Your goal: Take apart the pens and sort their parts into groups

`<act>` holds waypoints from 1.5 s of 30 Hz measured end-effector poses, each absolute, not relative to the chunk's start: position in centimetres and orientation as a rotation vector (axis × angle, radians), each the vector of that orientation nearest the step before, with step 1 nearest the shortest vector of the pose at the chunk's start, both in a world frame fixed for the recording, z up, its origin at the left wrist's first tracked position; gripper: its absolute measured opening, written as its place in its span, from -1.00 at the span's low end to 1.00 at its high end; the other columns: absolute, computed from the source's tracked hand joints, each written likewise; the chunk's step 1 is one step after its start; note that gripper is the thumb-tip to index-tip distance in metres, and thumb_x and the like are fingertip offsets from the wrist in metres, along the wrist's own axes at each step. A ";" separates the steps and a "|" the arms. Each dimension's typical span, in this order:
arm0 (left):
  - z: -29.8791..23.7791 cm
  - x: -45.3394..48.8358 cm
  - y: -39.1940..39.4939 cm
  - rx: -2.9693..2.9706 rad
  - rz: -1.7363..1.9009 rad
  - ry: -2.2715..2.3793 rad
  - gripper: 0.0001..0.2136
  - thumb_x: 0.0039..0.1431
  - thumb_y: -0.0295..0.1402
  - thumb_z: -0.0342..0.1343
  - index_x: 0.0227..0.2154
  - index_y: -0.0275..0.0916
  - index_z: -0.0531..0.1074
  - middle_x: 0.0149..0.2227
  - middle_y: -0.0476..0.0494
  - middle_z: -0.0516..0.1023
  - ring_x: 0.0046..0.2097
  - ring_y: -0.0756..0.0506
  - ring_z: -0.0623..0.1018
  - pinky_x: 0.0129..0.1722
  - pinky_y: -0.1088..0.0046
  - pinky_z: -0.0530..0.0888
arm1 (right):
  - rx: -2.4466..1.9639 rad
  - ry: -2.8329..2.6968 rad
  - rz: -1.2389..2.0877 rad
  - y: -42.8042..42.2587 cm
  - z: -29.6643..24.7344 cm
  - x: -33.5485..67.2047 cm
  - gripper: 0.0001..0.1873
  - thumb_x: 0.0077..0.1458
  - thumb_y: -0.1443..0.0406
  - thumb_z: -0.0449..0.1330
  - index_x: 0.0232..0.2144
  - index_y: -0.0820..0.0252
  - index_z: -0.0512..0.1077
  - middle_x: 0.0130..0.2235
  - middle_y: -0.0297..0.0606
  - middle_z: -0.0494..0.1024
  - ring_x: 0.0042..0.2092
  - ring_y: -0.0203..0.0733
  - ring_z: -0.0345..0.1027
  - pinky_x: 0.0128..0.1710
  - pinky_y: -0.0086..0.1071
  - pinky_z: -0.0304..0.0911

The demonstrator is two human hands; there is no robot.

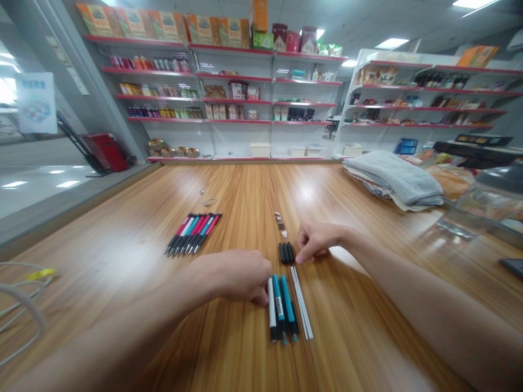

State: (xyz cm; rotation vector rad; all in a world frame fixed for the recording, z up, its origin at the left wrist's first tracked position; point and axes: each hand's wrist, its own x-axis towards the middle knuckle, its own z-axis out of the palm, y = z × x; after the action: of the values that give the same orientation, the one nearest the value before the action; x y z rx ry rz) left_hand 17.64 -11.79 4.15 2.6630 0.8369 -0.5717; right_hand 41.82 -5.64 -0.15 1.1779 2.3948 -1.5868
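My left hand [245, 275] is closed, its thumb against the left side of a white pen barrel [272, 310]; its other fingertips are hidden. Two blue pen barrels [278, 305] lie beside the white one, dark ends toward me. My right hand [316, 242] is curled on the table, fingertips low at the right edge of a row of black pen grips [286, 252]; whether anything is pinched there I cannot make out. Thin white refills [301, 305] lie side by side below it. Small metal pieces [279, 219] and a small white piece [284, 234] line up beyond the grips.
Several assembled pens [193, 234] lie in a slanted row at left, with a small ring [210, 201] behind. Folded striped cloth [392, 177] and a clear water container [469, 209] are at right. White cable [20, 299] lies at the left edge. Stocked shelves [237, 100] stand beyond the table.
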 end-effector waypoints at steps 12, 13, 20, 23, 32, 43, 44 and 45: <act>4.1 17.8 -11.9 2.682 -0.565 0.839 -0.74 -0.02 -0.15 0.14 -0.46 -0.24 0.57 -0.57 -0.10 0.47 -0.63 0.04 0.27 -0.66 0.54 0.13 | 1.174 2.331 -1.629 -5.4 -0.1 42.1 -0.56 -0.15 0.05 0.33 -0.67 0.29 0.32 -0.73 -0.49 0.26 -0.71 -0.49 0.02 -0.75 -0.56 -0.12; 4.2 17.8 -12.0 2.680 -0.578 0.839 -0.72 -0.04 -0.12 0.15 -0.48 -0.26 0.56 -0.59 -0.09 0.45 -0.64 0.04 0.25 -0.66 0.54 0.13 | 1.172 2.328 -1.627 -5.4 -0.1 42.1 -0.56 -0.15 0.05 0.33 -0.67 0.29 0.33 -0.74 -0.49 0.25 -0.71 -0.49 0.02 -0.75 -0.56 -0.12; 4.2 17.9 -12.4 2.617 -0.649 0.787 -0.63 -0.10 0.00 0.16 -0.52 -0.25 0.55 -0.64 -0.07 0.43 -0.66 0.04 0.24 -0.67 0.52 0.15 | 1.104 2.027 -1.502 -5.9 0.6 41.6 -0.50 -0.20 -0.05 0.31 -0.53 0.34 0.48 -0.77 -0.47 0.27 -0.70 -0.45 0.11 -0.68 -0.54 0.02; 4.1 17.8 -12.4 2.600 -0.643 0.783 -0.63 -0.11 0.00 0.16 -0.49 -0.24 0.56 -0.62 -0.07 0.45 -0.65 0.03 0.28 -0.66 0.52 0.17 | 1.068 1.912 -1.387 -6.5 1.1 41.3 -0.42 -0.19 -0.11 0.27 -0.47 0.36 0.52 -0.75 -0.44 0.30 -0.69 -0.41 0.18 -0.68 -0.54 -0.01; 3.7 17.6 -12.7 2.583 -0.568 0.803 -0.63 -0.23 0.01 0.24 -0.40 -0.14 0.59 -0.57 -0.04 0.49 -0.62 0.00 0.33 -0.68 0.53 0.18 | 0.960 1.710 -1.166 -9.5 1.7 39.1 -0.32 -0.18 -0.22 0.15 -0.52 0.35 0.52 -0.61 -0.24 0.48 -0.54 -0.24 0.41 -0.63 -0.50 -0.02; 3.6 17.6 -12.8 2.599 -0.569 0.795 -0.52 -0.22 0.12 0.15 -0.37 -0.16 0.57 -0.55 -0.09 0.51 -0.59 -0.03 0.39 -0.68 0.52 0.19 | 0.999 1.717 -1.105 -11.7 2.3 37.3 -0.36 -0.19 -0.21 0.15 -0.64 0.31 0.40 -0.62 -0.24 0.46 -0.56 -0.21 0.39 -0.51 -0.42 0.16; 3.6 17.6 -12.8 2.603 -0.572 0.808 -0.52 -0.22 0.12 0.15 -0.37 -0.16 0.58 -0.55 -0.09 0.51 -0.58 -0.04 0.40 -0.67 0.51 0.19 | 0.999 1.721 -1.107 -11.7 2.2 37.3 -0.36 -0.19 -0.22 0.14 -0.64 0.31 0.40 -0.62 -0.23 0.46 -0.55 -0.20 0.40 -0.50 -0.41 0.17; 3.6 17.7 -12.9 2.603 -0.578 0.824 -0.52 -0.23 0.12 0.16 -0.37 -0.16 0.58 -0.55 -0.09 0.51 -0.57 -0.05 0.41 -0.66 0.51 0.20 | 0.998 1.726 -1.110 -11.7 2.2 37.3 -0.35 -0.19 -0.22 0.14 -0.65 0.31 0.40 -0.62 -0.23 0.46 -0.54 -0.20 0.40 -0.50 -0.40 0.19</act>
State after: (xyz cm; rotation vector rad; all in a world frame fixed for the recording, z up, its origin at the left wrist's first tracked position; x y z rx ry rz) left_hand 17.68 -12.85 3.63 2.6034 0.8241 -0.5784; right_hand 37.31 -11.70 2.15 0.9983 1.7264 -1.1103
